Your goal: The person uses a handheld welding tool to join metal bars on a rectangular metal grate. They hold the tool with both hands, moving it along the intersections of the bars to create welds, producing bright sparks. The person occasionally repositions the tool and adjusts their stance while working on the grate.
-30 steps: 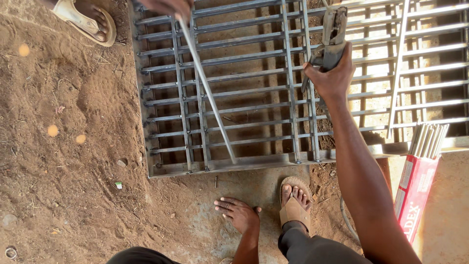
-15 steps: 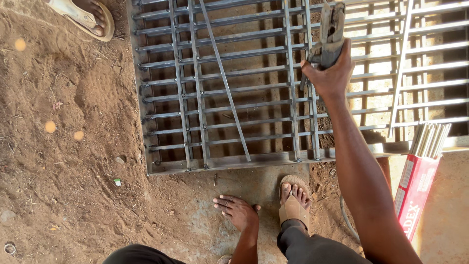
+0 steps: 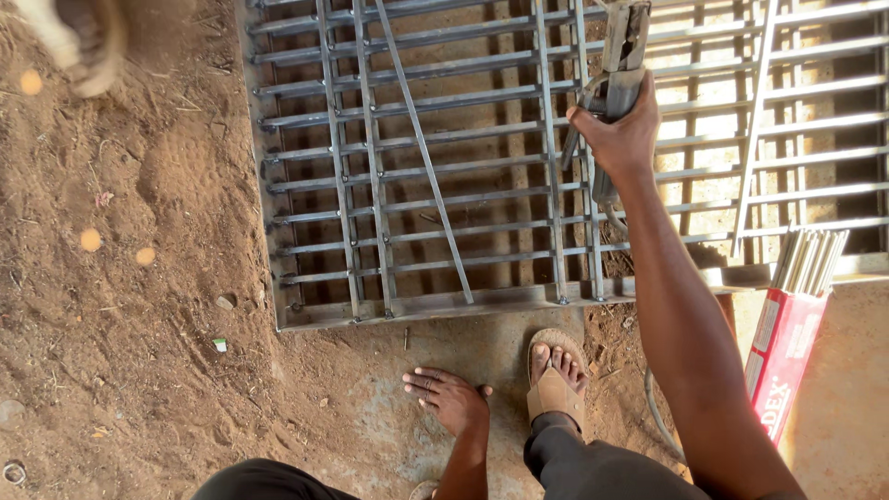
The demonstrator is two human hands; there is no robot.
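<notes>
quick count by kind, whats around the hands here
metal grille: 1
loose flat bar lying slantwise on the grille: 1
electrode holder gripped in the right hand: 1
red box of welding rods: 1
sandals: 2, one by the left hand on the ground, one at top left
total: 6

Bare dirt ground (image 3: 139,306), reddish, pebbly. Metal grille (image 3: 556,185) lies flat on it, loose bar (image 3: 423,153) slanting across. Left hand (image 3: 449,398) pressed on ground beside sandalled foot (image 3: 556,380). Red box of rods (image 3: 787,343) at right.
</notes>
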